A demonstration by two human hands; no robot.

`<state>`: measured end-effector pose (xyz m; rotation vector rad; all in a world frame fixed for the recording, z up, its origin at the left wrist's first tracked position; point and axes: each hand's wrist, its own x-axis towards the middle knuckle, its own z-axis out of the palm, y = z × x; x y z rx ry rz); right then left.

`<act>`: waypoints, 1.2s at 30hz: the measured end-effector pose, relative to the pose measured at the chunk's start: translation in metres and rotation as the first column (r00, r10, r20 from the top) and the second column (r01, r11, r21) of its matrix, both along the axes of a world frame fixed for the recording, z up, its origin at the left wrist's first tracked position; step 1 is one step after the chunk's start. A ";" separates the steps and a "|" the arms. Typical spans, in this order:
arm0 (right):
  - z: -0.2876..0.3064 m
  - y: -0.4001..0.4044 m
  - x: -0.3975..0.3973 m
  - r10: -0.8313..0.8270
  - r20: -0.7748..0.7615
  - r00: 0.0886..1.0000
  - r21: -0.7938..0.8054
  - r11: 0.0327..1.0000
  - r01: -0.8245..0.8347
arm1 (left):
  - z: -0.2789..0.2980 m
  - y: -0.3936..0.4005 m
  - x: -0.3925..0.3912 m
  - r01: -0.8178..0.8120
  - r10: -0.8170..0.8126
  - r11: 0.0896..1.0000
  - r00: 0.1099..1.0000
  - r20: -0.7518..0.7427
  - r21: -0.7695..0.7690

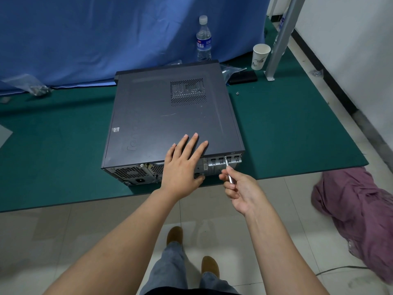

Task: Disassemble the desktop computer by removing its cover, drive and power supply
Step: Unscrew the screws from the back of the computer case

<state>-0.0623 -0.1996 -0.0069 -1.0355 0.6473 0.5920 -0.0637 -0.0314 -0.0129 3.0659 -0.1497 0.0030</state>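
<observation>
A dark grey desktop computer (161, 116) lies on its side on the green table mat (287, 128), its rear panel facing me at the near table edge. The side cover with a perforated vent (188, 92) is on top. My left hand (182, 167) presses flat on the cover's near edge, fingers straight and thumb hanging over the rear panel. My right hand (240, 188) pinches a thin silver screwdriver (229, 170), whose tip touches the top right of the rear panel near the expansion slots. The power supply fan grille (131, 173) shows at the rear panel's left.
A water bottle (203, 39) and a paper cup (259, 56) stand behind the case, beside a metal post (280, 37). A black flat object (243, 77) and a loose screw (237, 93) lie right of the case. Plastic bags (36, 87) lie far left. A purple cloth (357, 213) lies on the floor.
</observation>
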 end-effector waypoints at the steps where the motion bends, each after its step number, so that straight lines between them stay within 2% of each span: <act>1: 0.000 0.001 0.000 -0.005 -0.001 1.000 -0.001 1.000 0.005 | 0.000 0.000 0.000 -0.001 0.001 1.000 1.000 0.002 -0.002; 9: 0.000 -0.003 -0.001 -0.043 -0.076 0.996 0.154 0.987 0.054 | 0.001 -0.001 -0.001 0.001 -0.001 1.000 1.000 0.005 -0.003; 18: 0.003 0.004 -0.001 -0.064 -0.026 0.998 0.070 0.995 0.065 | 0.000 -0.001 0.000 -0.001 0.001 1.000 1.000 0.008 0.003; 26: 0.001 0.002 0.000 -0.028 -0.064 0.998 0.145 0.989 0.037 | 0.000 -0.001 0.001 -0.001 0.001 1.000 1.000 0.008 0.008; 31: 0.001 0.003 0.002 -0.028 -0.053 0.998 0.026 0.999 0.029 | 0.000 0.000 0.001 0.001 -0.001 1.000 1.000 0.011 -0.001; 36: 0.003 0.002 0.002 -0.054 -0.077 0.996 0.103 0.993 0.061 | -0.001 0.000 0.001 0.002 -0.002 1.000 1.000 0.003 -0.003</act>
